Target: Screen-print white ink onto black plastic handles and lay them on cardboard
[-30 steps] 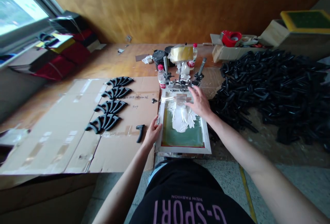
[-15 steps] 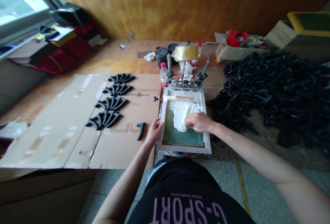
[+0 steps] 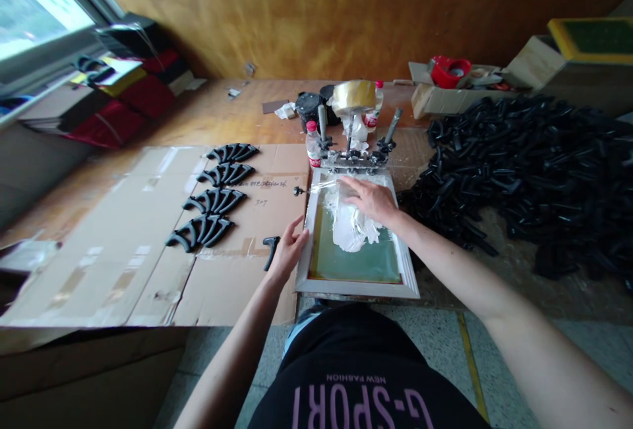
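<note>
Toward the far end of the screen frame [image 3: 363, 289], guide right hand [image 3: 376, 201] evenly over white paste [image 3: 349, 234]; whether pinching something, cannot tell. At left edge, steady it with left hand [image 3: 291, 248], fingers loosely spread.

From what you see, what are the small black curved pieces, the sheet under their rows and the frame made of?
The black curved pieces: probably moulded plastic, semi-gloss, going by their highlights; coated metal isn't excluded. The sheet: matte brown cardboard, shown by its creases, tape strips and handwriting. The frame: pale, perhaps aluminium, judging by its ridged side; painted wood remains possible.
</note>
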The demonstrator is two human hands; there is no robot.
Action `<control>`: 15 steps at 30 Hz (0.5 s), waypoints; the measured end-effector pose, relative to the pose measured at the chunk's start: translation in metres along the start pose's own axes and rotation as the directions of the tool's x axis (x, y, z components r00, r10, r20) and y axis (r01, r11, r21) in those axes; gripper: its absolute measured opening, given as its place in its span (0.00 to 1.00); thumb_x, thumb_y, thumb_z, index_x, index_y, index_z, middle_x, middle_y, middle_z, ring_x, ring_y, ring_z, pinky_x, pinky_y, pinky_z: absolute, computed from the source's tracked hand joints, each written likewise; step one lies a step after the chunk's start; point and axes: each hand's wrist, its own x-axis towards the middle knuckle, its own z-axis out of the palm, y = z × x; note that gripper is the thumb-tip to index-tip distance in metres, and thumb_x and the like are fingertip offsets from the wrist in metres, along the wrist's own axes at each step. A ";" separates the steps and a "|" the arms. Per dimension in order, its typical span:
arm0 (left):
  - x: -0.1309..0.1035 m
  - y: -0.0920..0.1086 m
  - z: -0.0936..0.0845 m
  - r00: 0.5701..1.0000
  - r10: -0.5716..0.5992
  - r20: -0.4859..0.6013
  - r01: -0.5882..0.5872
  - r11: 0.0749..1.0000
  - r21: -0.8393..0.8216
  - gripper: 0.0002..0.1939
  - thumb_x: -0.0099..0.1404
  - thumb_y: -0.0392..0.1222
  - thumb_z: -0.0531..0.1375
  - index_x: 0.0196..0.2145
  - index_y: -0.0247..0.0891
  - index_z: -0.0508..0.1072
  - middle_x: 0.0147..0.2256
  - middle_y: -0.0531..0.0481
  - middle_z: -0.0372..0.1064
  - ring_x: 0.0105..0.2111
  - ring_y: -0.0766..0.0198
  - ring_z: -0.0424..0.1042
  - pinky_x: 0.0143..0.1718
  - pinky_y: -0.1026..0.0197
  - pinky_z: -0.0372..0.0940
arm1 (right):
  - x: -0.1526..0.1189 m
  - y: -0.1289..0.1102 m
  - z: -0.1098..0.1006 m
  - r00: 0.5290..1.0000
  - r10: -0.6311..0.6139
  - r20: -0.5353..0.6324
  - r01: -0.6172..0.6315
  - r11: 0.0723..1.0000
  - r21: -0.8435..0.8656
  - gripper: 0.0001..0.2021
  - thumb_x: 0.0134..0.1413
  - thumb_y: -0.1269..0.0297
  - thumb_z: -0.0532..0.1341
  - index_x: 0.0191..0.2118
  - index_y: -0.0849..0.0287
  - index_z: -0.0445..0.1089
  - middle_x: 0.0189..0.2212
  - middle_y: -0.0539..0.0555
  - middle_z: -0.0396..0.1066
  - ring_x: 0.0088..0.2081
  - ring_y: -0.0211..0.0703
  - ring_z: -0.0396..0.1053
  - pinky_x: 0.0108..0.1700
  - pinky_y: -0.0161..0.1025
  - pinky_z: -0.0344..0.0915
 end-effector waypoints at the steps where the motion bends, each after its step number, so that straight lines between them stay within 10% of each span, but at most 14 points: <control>1: -0.003 0.013 -0.001 1.000 0.013 -0.010 -0.013 1.000 -0.026 0.35 0.59 0.62 0.59 0.59 0.43 0.66 0.25 0.55 0.69 0.22 0.68 0.65 0.22 0.67 0.58 | 0.010 0.012 -0.010 0.998 0.060 -0.031 -0.060 0.998 -0.004 0.27 0.58 0.58 0.63 0.63 0.48 0.60 0.46 0.53 0.75 0.41 0.45 0.72 0.42 0.39 0.66; 5: -0.001 0.069 0.002 0.986 0.139 -0.094 -0.154 0.973 -0.170 0.31 0.64 0.67 0.50 0.44 0.38 0.75 0.28 0.50 0.72 0.22 0.67 0.66 0.20 0.65 0.60 | 0.005 0.071 -0.043 0.909 0.382 -0.165 -0.385 0.923 0.016 0.19 0.66 0.57 0.50 0.55 0.61 0.68 0.39 0.58 0.75 0.38 0.44 0.71 0.43 0.41 0.65; 8: 0.019 0.109 0.011 0.928 0.324 -0.183 -0.368 0.872 -0.322 0.28 0.66 0.65 0.50 0.41 0.38 0.73 0.36 0.47 0.74 0.32 0.63 0.73 0.30 0.63 0.69 | -0.030 0.088 -0.030 0.891 0.446 -0.090 -0.447 0.895 0.011 0.16 0.64 0.57 0.51 0.40 0.61 0.73 0.33 0.56 0.74 0.34 0.44 0.69 0.42 0.41 0.65; 12: 0.033 0.133 0.025 0.909 0.357 -0.216 -0.416 0.817 -0.400 0.25 0.66 0.63 0.51 0.48 0.41 0.68 0.38 0.46 0.74 0.37 0.62 0.75 0.33 0.62 0.71 | -0.070 0.055 0.029 0.954 0.260 0.152 -0.255 0.966 -0.052 0.13 0.54 0.53 0.64 0.30 0.59 0.71 0.34 0.55 0.73 0.37 0.46 0.70 0.43 0.40 0.65; 15: 0.013 0.103 0.047 0.970 0.195 -0.143 -0.239 0.868 -0.435 0.28 0.64 0.65 0.53 0.48 0.38 0.66 0.38 0.43 0.74 0.32 0.63 0.74 0.29 0.63 0.70 | -0.080 0.016 0.058 0.934 0.261 0.244 -0.232 0.962 -0.143 0.09 0.59 0.60 0.61 0.35 0.62 0.69 0.36 0.61 0.73 0.40 0.49 0.70 0.44 0.41 0.64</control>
